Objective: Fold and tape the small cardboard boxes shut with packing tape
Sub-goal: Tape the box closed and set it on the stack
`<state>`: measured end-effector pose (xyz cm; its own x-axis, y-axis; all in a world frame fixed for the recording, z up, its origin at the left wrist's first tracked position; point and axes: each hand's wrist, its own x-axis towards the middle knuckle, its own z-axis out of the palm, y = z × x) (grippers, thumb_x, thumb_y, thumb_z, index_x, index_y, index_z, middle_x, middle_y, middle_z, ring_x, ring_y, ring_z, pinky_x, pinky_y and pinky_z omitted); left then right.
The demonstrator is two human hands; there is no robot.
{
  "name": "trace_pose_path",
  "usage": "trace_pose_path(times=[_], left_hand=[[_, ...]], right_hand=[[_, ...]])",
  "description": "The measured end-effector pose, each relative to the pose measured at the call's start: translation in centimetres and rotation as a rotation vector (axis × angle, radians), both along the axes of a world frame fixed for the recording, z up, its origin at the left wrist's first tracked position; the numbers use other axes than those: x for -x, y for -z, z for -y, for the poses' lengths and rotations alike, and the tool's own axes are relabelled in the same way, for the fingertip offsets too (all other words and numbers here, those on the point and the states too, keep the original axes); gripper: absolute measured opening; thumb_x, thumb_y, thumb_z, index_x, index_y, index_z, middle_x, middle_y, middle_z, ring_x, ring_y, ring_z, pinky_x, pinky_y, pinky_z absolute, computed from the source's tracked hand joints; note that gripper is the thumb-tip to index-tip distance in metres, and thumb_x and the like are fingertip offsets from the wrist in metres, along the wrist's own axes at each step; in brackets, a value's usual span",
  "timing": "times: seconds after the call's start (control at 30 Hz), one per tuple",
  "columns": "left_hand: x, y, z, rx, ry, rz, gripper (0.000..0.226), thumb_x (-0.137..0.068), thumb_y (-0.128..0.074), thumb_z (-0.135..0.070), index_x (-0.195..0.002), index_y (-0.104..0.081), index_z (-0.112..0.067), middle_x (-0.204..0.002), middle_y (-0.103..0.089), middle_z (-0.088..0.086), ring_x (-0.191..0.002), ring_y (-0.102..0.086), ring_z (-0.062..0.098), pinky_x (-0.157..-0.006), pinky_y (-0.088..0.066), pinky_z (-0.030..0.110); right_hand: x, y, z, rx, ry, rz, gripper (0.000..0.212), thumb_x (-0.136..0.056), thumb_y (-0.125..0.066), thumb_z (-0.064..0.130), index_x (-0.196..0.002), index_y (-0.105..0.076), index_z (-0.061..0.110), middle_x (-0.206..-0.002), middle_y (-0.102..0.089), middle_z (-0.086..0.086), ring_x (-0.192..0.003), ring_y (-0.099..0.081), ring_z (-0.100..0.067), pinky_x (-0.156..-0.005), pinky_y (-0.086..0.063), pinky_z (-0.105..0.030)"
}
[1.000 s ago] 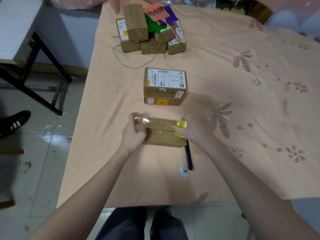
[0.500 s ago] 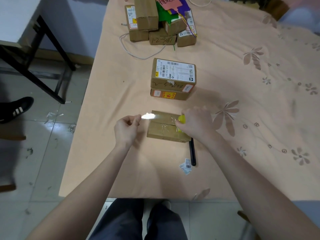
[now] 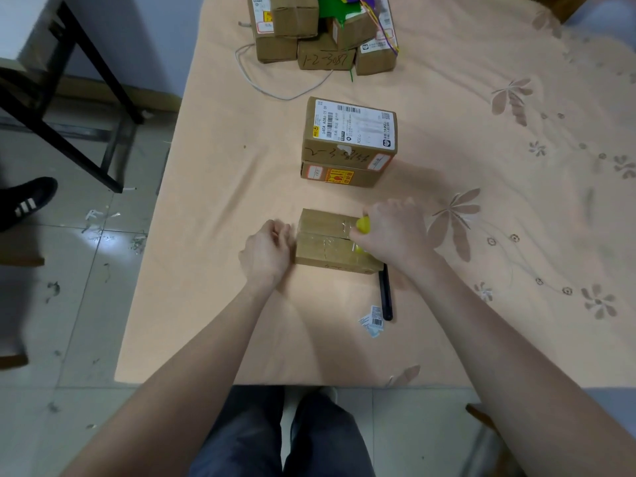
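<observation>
A small cardboard box (image 3: 332, 241) lies near the bench's (image 3: 213, 187) front edge. The left hand (image 3: 266, 251), fingers curled, presses its left end. The right hand (image 3: 392, 232) grips a yellow tape roll (image 3: 363, 224) on top. The box is judged light, stiff and glossy under tape; its ends are best held.

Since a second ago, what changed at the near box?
The left hand drew the tape out past the box's left end, then brought it down against that end. The right hand stayed on the yellow tape dispenser at the right end. The box and the black pen stayed put.
</observation>
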<state>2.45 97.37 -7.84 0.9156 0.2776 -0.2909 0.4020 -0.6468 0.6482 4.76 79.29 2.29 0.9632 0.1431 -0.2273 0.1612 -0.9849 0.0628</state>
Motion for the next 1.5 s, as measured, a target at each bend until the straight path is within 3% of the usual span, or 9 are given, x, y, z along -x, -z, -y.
trace_pose_path(times=[0.37,0.5,0.6,0.7,0.83,1.07,1.3,1.4,1.5], left_hand=[[-2.0,0.2,-0.1,-0.582,0.484,-0.002,0.027,-0.089,-0.041,-0.021,-0.113,-0.039,-0.010,-0.109,-0.057,0.008,-0.101,-0.054,0.030,-0.070,-0.029,0.035],[-0.8,-1.5,0.5,-0.162,0.286,0.294,0.021,-0.090,-0.043,-0.009,-0.109,-0.047,-0.003,-0.111,-0.047,0.014,-0.091,-0.052,0.033,-0.064,-0.037,0.035],[1.3,-2.8,2.2,0.030,0.285,0.406,0.026,-0.092,-0.042,-0.007,-0.115,-0.047,0.001,-0.120,-0.044,0.015,-0.102,-0.052,0.029,-0.083,-0.045,0.036],[3.0,-2.6,4.0,-0.026,0.409,0.283,0.054,-0.098,-0.041,-0.023,-0.143,-0.026,0.004,-0.148,-0.028,0.021,-0.138,-0.028,0.031,-0.115,-0.020,0.031],[3.5,-0.9,4.4,-0.266,0.524,0.194,0.076,-0.097,-0.023,-0.052,-0.148,0.012,-0.008,-0.156,0.018,0.004,-0.144,0.019,0.018,-0.115,0.010,0.029],[2.9,-1.0,3.8,-0.419,0.697,0.179,0.080,-0.094,-0.019,-0.059,-0.146,0.017,-0.010,-0.155,0.022,0.004,-0.143,0.022,0.017,-0.116,0.011,0.030],[2.6,-1.3,3.4,-0.455,0.746,0.127,0.086,-0.092,-0.021,-0.066,-0.149,0.012,-0.010,-0.157,0.018,0.005,-0.145,0.018,0.018,-0.119,-0.001,0.036],[2.6,-1.2,3.4,-0.464,0.744,0.136,0.090,-0.090,-0.024,-0.067,-0.149,0.009,-0.008,-0.158,0.017,0.007,-0.145,0.017,0.020,-0.118,-0.002,0.036],[2.7,-1.1,3.5,-0.467,0.747,0.142,0.096,-0.087,-0.028,-0.070,-0.150,0.007,-0.006,-0.158,0.015,0.010,-0.145,0.015,0.022,-0.118,-0.006,0.038]], right_hand=[[-0.2,0.0,-0.6,0.027,-0.028,0.014,0.029,-0.087,-0.052,0.040,-0.071,-0.048,0.017,-0.067,-0.044,0.000,-0.071,-0.040,-0.021,-0.079,-0.031,-0.036],[-0.4,0.1,-0.5,0.033,-0.035,0.020,0.030,-0.088,-0.052,0.041,-0.071,-0.049,0.017,-0.067,-0.045,0.001,-0.071,-0.042,-0.021,-0.079,-0.032,-0.036],[-0.4,0.2,-0.4,0.026,-0.043,0.040,0.030,-0.087,-0.053,0.041,-0.069,-0.048,0.017,-0.063,-0.041,0.002,-0.073,-0.047,-0.023,-0.073,-0.024,-0.034],[-0.5,0.1,-0.4,0.006,-0.051,0.060,0.028,-0.086,-0.054,0.041,-0.072,-0.051,0.017,-0.073,-0.058,-0.004,-0.083,-0.058,-0.027,-0.074,-0.026,-0.034],[-0.7,0.0,-0.5,-0.033,-0.052,0.050,0.026,-0.085,-0.055,0.040,-0.073,-0.049,0.018,-0.089,-0.066,-0.008,-0.091,-0.059,-0.029,-0.078,-0.032,-0.035],[-0.3,-0.2,-0.2,-0.049,-0.094,0.088,0.033,-0.092,-0.046,0.041,-0.087,-0.059,0.012,-0.091,-0.067,-0.009,-0.091,-0.059,-0.029,-0.084,-0.034,-0.037],[0.1,-1.1,-0.1,-0.326,0.026,0.134,0.027,-0.092,-0.044,0.030,-0.107,-0.055,0.011,-0.093,-0.066,-0.007,-0.097,-0.057,-0.030,-0.086,-0.035,-0.037],[0.7,-1.2,1.8,-0.428,0.264,0.074,0.034,-0.093,-0.045,0.046,-0.100,-0.059,0.017,-0.098,-0.067,-0.001,-0.099,-0.057,-0.025,-0.084,-0.035,-0.034],[1.8,-0.7,4.9,-0.892,0.600,-0.070,0.053,-0.093,-0.046,0.053,-0.108,-0.062,0.005,-0.114,-0.064,-0.012,-0.109,-0.056,-0.025,-0.094,-0.039,-0.036]])
